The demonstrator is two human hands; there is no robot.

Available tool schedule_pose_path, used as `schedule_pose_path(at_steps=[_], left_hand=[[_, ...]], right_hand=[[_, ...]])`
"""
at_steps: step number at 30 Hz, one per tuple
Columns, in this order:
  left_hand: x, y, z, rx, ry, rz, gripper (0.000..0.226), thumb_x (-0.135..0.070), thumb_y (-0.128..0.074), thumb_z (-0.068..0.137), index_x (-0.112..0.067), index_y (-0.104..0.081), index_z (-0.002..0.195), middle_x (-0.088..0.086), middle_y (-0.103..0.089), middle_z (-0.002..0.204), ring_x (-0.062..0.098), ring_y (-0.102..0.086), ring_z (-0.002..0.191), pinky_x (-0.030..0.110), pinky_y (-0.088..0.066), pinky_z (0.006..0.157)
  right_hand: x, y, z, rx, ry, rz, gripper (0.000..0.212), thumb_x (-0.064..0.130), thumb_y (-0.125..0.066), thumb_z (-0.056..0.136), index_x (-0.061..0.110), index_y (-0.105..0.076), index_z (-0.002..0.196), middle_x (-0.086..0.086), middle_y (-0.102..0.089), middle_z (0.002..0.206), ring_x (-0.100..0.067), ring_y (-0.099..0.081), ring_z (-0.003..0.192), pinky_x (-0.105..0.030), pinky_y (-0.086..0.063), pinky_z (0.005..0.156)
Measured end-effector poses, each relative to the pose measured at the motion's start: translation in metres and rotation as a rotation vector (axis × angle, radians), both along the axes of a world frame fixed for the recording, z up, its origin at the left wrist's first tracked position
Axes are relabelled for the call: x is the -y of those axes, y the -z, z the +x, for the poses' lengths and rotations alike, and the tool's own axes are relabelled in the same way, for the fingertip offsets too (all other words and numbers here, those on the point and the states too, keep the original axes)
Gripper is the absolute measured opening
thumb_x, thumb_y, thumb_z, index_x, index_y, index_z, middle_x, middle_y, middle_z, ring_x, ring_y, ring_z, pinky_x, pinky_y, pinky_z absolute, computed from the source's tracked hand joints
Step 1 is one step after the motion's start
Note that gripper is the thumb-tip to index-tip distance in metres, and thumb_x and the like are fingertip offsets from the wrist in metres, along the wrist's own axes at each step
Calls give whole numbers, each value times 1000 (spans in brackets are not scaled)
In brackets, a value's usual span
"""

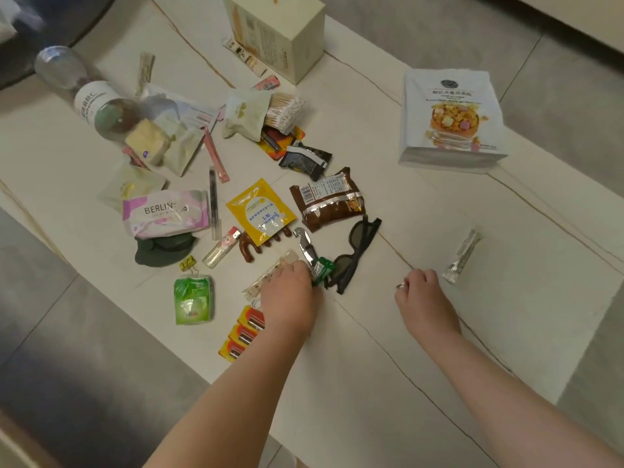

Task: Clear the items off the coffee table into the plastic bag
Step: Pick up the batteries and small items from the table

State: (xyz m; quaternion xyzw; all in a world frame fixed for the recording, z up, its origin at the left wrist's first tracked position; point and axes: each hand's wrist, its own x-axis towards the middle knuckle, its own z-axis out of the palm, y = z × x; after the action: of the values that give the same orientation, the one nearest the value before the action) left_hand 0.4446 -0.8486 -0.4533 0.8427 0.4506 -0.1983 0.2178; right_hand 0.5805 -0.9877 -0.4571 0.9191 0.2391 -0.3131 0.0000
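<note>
A home living room is suggested: a low marble-look coffee table (388,204) on grey floor tiles (557,96), strewn with snacks (327,199), wipes (165,212) and, at 2 o'clock, a cereal bag (450,119).

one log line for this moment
left hand: on green packet | right hand: curled, empty | sunglasses: on table | bag: unseen

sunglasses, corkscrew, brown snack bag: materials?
Sunglasses: looks like matte black plastic frame, dark tinted lenses; no metal glint.
Corkscrew: shiny metal head with bright highlights; dark handle, possibly plastic.
Brown snack bag: glossy printed plastic film, crinkled, with a silvery crimped seam; probably foil-lined, but unclear.
</note>
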Motion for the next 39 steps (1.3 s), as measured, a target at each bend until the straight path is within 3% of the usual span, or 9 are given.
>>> schedule_pose_path(at_steps=[5, 8, 11, 16, 20, 25, 31, 35, 39], left_hand=[[14, -9, 32, 96, 36, -70, 26, -30, -45, 96, -18, -50, 119, 3, -59, 108, 22, -58, 94, 35, -50, 74], [21, -8, 52, 108, 55, -87, 27, -29, -40, 98, -16, -46, 120, 4, -53, 109, 24, -59, 90, 34, -45, 63], [24, -4, 65, 121, 42, -83, 27, -29, -37, 98, -14, -44, 119, 6, -49, 110, 27, -57, 87, 34, -42, 61], [23, 3, 74, 123, -7, -68, 23, -27, -38, 96, -12, -43, 113, 7, -47, 108, 27, -50, 80, 33, -38, 61], [20, 7, 73, 88, 9, -39, 25, -31, -43, 96, -12, -41, 113, 6, -46, 111, 24, -47, 78, 33, -37, 58], [18, 10, 76, 40, -42, -57, 31, -34, -51, 94, -12, -40, 114, 6, -46, 113, 24, -51, 83, 33, -38, 60], [18, 16, 78, 6, -101, -169, 40, -35, -59, 86, -13, -40, 114, 7, -53, 107, 28, -58, 93, 34, -44, 65], [26, 7, 70, 6, -196, -283, 39, -44, -56, 83, -15, -46, 106, 2, -53, 93, 21, -58, 84, 29, -44, 63], [31, -10, 53, 92, -374, -450, 31, -42, -54, 81, -16, -48, 96, 0, -54, 79, 20, -59, 76, 28, -45, 60]], right_hand=[[6, -7, 27, 32, 65, 21, 17, 19, -37, 98, 10, -48, 107, -11, -54, 109, -29, -50, 83, -32, -37, 64], [10, -8, 46, 75, 121, 28, 14, 21, -43, 97, 15, -49, 108, -10, -54, 108, -26, -45, 77, -30, -35, 62], [11, -1, 66, 108, 280, 67, 20, 20, -48, 95, 13, -50, 113, -15, -48, 115, -31, -50, 76, -31, -38, 64], [13, 15, 83, 122, 503, -16, 43, 29, -58, 92, 1, -41, 120, -20, -48, 121, -40, -60, 97, -35, -40, 66], [6, 20, 79, 106, 490, -25, 32, 22, -54, 93, 2, -46, 116, -17, -58, 119, -36, -60, 103, -35, -41, 72], [-8, 12, 58, -63, 399, 43, 21, 27, -52, 88, 11, -55, 101, -11, -64, 103, -31, -60, 92, -30, -40, 69], [-16, 6, 34, -319, 429, 254, 16, 24, -51, 88, 10, -50, 80, -14, -65, 84, -29, -63, 67, -31, -50, 62], [-15, -6, 24, -377, 360, 257, 15, 27, -52, 84, 12, -52, 82, -10, -63, 82, -33, -63, 78, -41, -54, 75], [-18, -29, 10, -506, 355, 274, 13, 26, -50, 90, 18, -52, 100, -5, -61, 85, -23, -63, 76, -40, -60, 65]])
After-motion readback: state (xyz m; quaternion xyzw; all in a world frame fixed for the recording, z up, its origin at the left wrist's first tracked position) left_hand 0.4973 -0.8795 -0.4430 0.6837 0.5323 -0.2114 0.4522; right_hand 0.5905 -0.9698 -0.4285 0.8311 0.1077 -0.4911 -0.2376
